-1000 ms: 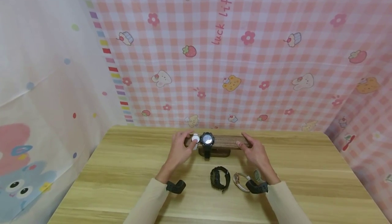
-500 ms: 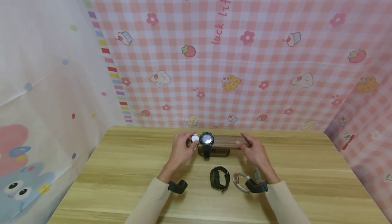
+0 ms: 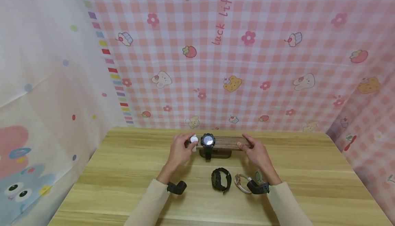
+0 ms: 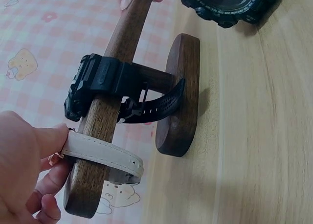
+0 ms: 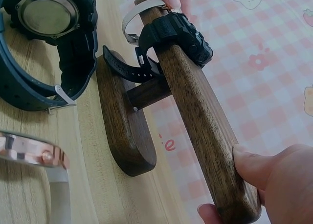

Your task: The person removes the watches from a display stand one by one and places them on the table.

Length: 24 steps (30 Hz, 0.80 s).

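Observation:
A dark wooden watch stand [image 3: 226,142] has a horizontal bar on a short post and an oval base. On the bar's left part hangs a white-strapped watch [image 4: 100,151], its strap looped round the wood. My left hand [image 3: 180,149] pinches this watch at its case between thumb and fingers. Just right of it, a black watch [image 3: 208,140] is on the bar, its strap end dangling toward the base. At the bar's right end my right hand [image 3: 256,153] grips the wood, thumb on the near face and fingers behind.
Nearer on the wooden table [image 3: 123,178] lies another black watch [image 3: 221,179] on its side. To its right are a rose-gold watch with a pale strap [image 3: 242,183] and a greenish watch [image 3: 258,176], partly hidden by the right wrist camera. A checked pink cloth [image 3: 234,61] hangs behind.
The white watch has slid a little left along the bar with my left hand, widening the gap to the black watch. My right hand keeps its grip on the bar.

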Tool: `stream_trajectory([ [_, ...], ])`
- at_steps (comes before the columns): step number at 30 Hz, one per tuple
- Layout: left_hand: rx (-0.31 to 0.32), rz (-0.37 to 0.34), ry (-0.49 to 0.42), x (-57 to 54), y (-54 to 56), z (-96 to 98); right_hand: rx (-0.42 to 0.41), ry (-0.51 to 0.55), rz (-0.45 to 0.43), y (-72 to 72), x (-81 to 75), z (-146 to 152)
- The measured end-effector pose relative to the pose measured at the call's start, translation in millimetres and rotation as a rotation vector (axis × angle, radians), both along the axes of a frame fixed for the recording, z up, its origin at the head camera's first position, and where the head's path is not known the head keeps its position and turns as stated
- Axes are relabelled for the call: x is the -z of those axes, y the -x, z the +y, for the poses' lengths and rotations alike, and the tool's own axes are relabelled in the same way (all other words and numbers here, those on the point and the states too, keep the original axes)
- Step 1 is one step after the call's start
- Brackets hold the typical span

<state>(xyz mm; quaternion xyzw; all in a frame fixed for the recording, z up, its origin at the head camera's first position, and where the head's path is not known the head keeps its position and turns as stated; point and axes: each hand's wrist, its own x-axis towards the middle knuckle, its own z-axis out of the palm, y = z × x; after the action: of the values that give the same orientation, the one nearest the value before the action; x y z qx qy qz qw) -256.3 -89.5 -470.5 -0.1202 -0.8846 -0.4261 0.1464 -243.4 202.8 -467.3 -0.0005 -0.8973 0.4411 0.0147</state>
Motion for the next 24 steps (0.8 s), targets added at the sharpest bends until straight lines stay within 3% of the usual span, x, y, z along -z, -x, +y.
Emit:
stream_trajectory([
  [10, -0.016, 0.024, 0.009, -2.9, -0.2, -7.0, -0.001, -0.005, 0.001, 0.1, -0.7, -1],
  [24, -0.063, 0.034, -0.052, -0.1, 1.4, -26.9, -0.013, 0.009, 0.005, 0.8, -0.1, 0],
])
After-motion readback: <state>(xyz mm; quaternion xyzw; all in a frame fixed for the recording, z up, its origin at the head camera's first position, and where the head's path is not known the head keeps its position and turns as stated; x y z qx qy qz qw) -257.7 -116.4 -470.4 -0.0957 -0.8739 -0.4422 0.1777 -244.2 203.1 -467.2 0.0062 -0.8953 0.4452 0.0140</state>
